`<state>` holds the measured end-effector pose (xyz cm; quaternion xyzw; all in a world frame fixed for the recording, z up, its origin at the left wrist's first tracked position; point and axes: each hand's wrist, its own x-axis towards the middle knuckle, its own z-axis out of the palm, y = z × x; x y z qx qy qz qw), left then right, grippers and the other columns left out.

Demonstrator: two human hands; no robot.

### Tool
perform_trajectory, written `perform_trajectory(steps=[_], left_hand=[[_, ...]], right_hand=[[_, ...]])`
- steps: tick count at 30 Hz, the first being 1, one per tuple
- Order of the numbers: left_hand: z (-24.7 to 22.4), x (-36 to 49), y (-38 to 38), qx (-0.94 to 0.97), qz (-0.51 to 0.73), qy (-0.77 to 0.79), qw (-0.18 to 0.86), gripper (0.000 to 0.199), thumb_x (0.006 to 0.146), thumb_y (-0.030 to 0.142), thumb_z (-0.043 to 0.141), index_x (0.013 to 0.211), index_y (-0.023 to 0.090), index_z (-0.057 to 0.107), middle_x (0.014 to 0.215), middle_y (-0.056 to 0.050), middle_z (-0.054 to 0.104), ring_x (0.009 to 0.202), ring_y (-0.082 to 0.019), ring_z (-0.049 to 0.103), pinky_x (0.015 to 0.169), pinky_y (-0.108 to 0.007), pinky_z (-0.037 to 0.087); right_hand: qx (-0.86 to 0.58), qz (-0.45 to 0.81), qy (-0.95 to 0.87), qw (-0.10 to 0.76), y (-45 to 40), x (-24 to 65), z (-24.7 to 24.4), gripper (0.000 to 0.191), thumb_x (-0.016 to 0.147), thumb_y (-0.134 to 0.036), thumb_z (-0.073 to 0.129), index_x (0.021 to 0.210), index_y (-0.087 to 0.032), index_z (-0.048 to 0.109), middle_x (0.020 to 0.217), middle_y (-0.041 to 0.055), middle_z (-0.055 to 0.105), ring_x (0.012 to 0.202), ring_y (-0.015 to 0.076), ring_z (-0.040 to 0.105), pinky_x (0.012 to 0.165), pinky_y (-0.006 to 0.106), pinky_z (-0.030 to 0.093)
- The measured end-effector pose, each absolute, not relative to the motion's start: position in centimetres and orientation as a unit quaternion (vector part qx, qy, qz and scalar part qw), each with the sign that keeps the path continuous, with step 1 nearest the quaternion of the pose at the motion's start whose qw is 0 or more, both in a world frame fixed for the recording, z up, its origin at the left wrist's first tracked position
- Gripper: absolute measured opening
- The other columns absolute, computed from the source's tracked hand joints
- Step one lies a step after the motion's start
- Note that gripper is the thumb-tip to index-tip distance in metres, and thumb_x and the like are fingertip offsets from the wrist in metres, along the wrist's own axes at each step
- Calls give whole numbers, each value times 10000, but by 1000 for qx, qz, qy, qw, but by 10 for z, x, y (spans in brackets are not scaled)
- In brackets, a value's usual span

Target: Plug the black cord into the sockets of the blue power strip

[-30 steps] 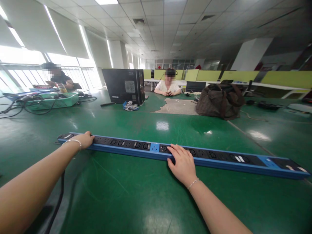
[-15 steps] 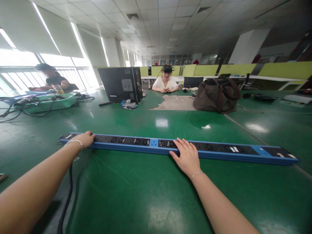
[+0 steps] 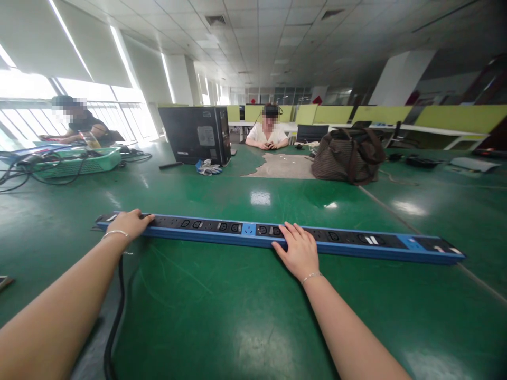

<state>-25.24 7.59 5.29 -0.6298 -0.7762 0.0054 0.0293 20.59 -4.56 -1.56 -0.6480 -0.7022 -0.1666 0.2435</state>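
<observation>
A: Where's the long, slim blue-and-black power strip (image 3: 237, 240) on your feed?

B: I've got it lying lengthwise on the glossy green tabletop (image 3: 190, 311), sockets up. My read: resting on its back is stable and leaves the outlets exposed.

A: Right hand (image 3: 299, 250)?

B: Just right of the strip's middle. Fingers over the top toward the far edge, thumb at the near edge. I'd call it clamped across the strip's width.

A: Left hand (image 3: 130, 224)?

B: Close to the strip's left end, fingers over the top. Its underside is hidden from me, so can't tell if it's clamped or just resting.

A: Why that spread?

B: Long part. One contact would let it swivel; two well apart probably steady it.

A: Cable?

B: Thick black cable (image 3: 114, 319), near side of the strip, toward its left end. Can't tell if it's wired in.

A: Other stuff?

B: Black boxy computer case (image 3: 198, 134), blue-and-white gloves (image 3: 208, 168), brown fabric bag (image 3: 344, 158): all beyond the strip, none touching. Probably parked back there so it can lie full length.
</observation>
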Motion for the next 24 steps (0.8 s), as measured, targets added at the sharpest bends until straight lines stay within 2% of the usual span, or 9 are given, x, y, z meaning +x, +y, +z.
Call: perform_trajectory(steps=[3,9,14,24], left_hand=[[58,-247,76,-618,43,-785,19,545,819,539,305,969,98,588,1069,-235,642,997,-342,601,813,-412,447],[61,-248,81,-619,82,-781,20,539,853,497,270,973,80,590,1071,-233,641,991,-308,605,814,-365,441],[62,-253,83,-625,102,-774,23,542,853,503,262,951,93,602,1048,-213,650,994,-310,600,826,-365,435],[64,-250,82,-623,113,-773,32,561,856,481,259,967,57,609,1068,-245,635,988,-318,599,825,-368,437]], right_hand=[[-649,-165,-702,242,-45,207,-16,475,854,-477,458,1236,-209,554,1303,70,541,1213,257,437,974,423,318],[-648,-161,-700,254,-45,206,-16,466,841,-472,475,1225,-223,564,1291,72,552,1205,260,443,968,426,323],[-651,-152,-698,257,-44,206,-16,465,840,-481,471,1215,-223,569,1292,62,552,1210,257,438,979,423,308],[-652,-147,-696,261,-44,206,-16,476,832,-486,479,1218,-223,566,1292,62,550,1214,255,431,980,425,301]])
